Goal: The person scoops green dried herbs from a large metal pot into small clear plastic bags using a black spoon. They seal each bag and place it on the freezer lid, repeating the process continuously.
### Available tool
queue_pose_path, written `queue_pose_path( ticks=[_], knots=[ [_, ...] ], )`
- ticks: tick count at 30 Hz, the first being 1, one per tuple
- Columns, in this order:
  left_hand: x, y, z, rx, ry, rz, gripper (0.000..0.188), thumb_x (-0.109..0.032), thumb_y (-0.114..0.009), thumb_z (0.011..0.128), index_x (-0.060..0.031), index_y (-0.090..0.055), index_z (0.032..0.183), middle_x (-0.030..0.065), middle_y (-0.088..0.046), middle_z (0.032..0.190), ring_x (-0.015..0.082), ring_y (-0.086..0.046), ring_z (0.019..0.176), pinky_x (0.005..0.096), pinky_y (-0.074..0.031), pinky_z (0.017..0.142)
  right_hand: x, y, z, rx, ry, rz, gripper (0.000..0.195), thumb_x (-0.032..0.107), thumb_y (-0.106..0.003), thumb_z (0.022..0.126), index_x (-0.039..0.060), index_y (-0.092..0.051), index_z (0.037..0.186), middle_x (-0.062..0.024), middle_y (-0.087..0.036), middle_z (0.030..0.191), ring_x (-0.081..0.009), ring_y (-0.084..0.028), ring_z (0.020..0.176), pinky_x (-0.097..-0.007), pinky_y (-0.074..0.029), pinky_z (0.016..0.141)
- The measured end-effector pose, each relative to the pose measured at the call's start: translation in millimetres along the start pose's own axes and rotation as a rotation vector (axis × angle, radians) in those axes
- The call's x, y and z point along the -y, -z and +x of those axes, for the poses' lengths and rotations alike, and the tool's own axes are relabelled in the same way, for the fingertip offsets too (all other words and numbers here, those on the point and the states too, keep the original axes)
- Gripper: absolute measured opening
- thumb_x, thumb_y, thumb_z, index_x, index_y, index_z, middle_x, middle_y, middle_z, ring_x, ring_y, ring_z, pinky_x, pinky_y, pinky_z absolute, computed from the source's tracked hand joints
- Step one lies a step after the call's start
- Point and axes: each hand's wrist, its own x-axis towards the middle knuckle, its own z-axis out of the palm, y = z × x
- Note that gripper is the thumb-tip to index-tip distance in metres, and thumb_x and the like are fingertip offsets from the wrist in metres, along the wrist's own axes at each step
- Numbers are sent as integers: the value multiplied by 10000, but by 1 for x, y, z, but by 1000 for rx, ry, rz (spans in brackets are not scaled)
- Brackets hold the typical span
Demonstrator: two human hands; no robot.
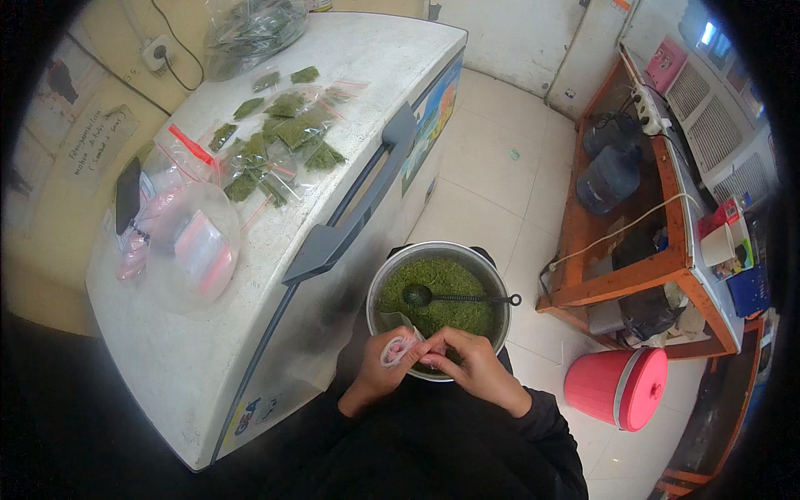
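Note:
Over the near rim of a round metal pot (pixel 373 294), my left hand (pixel 379 369) holds a small clear plastic bag (pixel 400 348). The fingertips of my right hand (pixel 478 364) pinch the bag's edge beside my left thumb. Chopped green stuff (pixel 447 272) fills the pot, and a black ladle (pixel 417 295) lies on it, its handle across the right rim. To the left, several small zip bags of green stuff (pixel 303 131) lie on a white chest freezer (pixel 375 47). A round translucent lid or tray (pixel 165 269) there carries a stack of flat bags (pixel 203 253).
A large clear bag (pixel 256 37) of filled packets stands at the freezer's back. The freezer's grey handle (pixel 356 200) juts out left of the pot. On the tiled floor at right stands a pink lidded bucket (pixel 615 389), near an orange wooden table (pixel 631 282) with large bottles (pixel 607 180) inside.

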Motion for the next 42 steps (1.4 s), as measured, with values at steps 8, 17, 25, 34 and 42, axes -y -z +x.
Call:
queue_pose_path(
  ticks=[8, 17, 25, 34, 42],
  knots=[
    [1, -5, -7, 38, -368, 305, 159, -100, -718, 821, -49, -573, 779, 67, -540, 662, 179, -528, 573, 295, -431, 548, -10, 0, 1, -209, 156, -249, 93, 33, -707, 760, 17, -631, 812, -97, -590, 697, -213, -594, 633, -312, -470, 590],
    [5, -13, 3, -291, -527, 356, 174, -34, -742, 731, -58, -607, 839, 104, -629, 891, 218, -643, 741, 311, -492, 621, -8, -7, 21, -300, 192, -279, 406, -50, -707, 757, 55, -602, 1135, -92, -612, 844, -206, -627, 752, -317, -521, 680],
    [-13, -19, 9, -137, -586, 435, 489, -67, -784, 718, -47, -608, 1174, 134, -618, 1195, 255, -651, 1014, 326, -540, 841, 1, 21, 26, -67, -176, 244, 402, -69, -654, 818, 14, -532, 1192, -50, -635, 817, -113, -646, 786, -246, -534, 727],
    [-13, 0, 5, -299, -357, 102, 732, -84, -848, 683, 7, -456, 1294, 178, -620, 1187, 153, -613, 893, 213, -470, 698, -16, 37, 34, -307, 132, -693, 413, 195, -723, 784, 81, -601, 1162, -93, -631, 957, -301, -558, 987, -404, -460, 850],
    [-7, 29, 1, -378, -251, -172, 665, 14, -789, 674, 20, -443, 1242, 229, -572, 1253, 179, -579, 1077, 238, -463, 768, -65, 40, 27, 37, 19, -897, 216, 92, -633, 811, 35, -615, 1018, -109, -566, 915, -277, -585, 938, -397, -488, 767]
  ],
)
